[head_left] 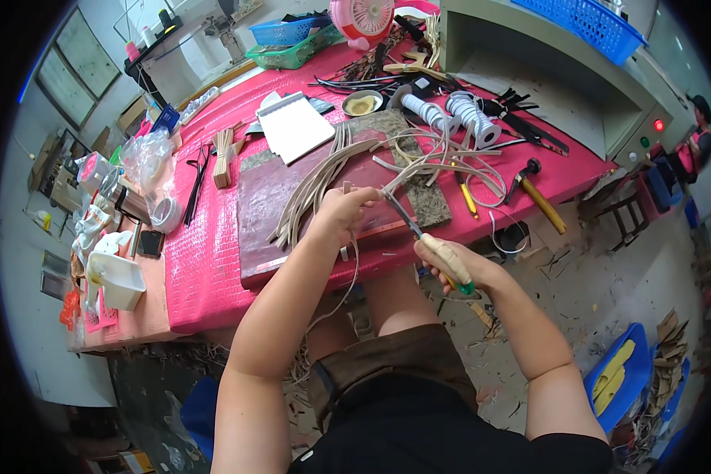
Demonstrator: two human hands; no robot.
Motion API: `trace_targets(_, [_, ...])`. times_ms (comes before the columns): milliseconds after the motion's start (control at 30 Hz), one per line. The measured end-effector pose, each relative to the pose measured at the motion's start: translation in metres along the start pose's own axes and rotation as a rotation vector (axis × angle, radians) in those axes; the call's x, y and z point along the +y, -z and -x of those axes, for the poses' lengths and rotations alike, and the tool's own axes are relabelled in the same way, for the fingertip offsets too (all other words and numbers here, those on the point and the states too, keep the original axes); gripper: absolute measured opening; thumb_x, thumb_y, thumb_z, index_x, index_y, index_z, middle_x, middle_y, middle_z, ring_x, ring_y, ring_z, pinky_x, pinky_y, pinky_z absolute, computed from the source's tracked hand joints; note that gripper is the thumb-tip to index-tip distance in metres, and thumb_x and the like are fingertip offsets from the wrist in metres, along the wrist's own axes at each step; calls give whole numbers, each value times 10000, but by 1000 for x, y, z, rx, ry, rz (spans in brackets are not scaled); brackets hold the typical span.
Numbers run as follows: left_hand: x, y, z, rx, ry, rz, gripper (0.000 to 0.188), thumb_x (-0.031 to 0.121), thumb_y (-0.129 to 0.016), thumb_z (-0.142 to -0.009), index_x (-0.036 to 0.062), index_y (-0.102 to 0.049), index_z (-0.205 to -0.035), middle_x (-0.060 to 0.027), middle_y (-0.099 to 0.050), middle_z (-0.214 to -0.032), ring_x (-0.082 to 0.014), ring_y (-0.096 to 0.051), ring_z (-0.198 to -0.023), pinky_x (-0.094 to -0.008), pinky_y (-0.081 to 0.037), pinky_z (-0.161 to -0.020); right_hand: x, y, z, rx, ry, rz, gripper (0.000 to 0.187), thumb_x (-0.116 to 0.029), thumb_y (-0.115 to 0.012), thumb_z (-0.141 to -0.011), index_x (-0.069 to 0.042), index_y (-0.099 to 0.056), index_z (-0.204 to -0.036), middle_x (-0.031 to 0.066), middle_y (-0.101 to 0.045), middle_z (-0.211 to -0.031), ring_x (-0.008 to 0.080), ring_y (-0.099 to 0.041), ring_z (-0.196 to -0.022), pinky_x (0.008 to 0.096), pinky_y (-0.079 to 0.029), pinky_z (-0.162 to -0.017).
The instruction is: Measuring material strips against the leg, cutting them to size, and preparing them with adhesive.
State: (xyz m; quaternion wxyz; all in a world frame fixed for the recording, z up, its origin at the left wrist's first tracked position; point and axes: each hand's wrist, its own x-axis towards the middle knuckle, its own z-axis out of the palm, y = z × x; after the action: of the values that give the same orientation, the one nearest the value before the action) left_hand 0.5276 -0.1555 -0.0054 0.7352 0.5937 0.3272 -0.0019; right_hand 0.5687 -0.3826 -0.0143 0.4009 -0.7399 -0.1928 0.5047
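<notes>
My left hand (346,212) is closed with its fingertips pinched on a pale narrow strip (356,257), which hangs down past the table edge. My right hand (460,267) grips a hand tool (444,254) with a slim dark metal blade and a cream wrapped handle with a green end; whether it is scissors or a knife I cannot tell. Its tip reaches close to my left fingers. A bundle of pale strips (312,189) fans over the purple-red work mat (272,212) beyond my left hand. More strips loop to the right over a speckled stone slab (428,204).
A hammer (541,197) and a yellow-handled tool (466,196) lie on the right. Behind are white spools (472,118), a small dish (362,103), a white pad (295,126) and a pink fan (362,20). A grey-green machine (561,71) stands back right. Scraps litter the floor.
</notes>
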Motion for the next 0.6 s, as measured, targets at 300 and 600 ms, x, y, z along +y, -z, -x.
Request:
trace_targets(300, [-1, -2, 5, 23, -37, -28, 182, 132, -726, -704, 9, -606, -765, 8, -481, -608, -32, -325, -408, -204, -204, -364, -1, -9, -4, 54, 187, -177, 465, -543, -473, -861, -86, -500, -941, -19, -491, -742, 45, -460, -531, 211, -401, -435])
trace_targets(600, [-4, 4, 3, 8, -34, -52, 166, 125, -714, -718, 6, -630, -799, -23, -555, -717, -22, -345, -426, -198, -187, -350, -3, -8, -4, 159, 213, 94, 358, -235, -351, -960, 26, -585, -887, 83, -652, -911, 118, -584, -793, 286, -431, -686])
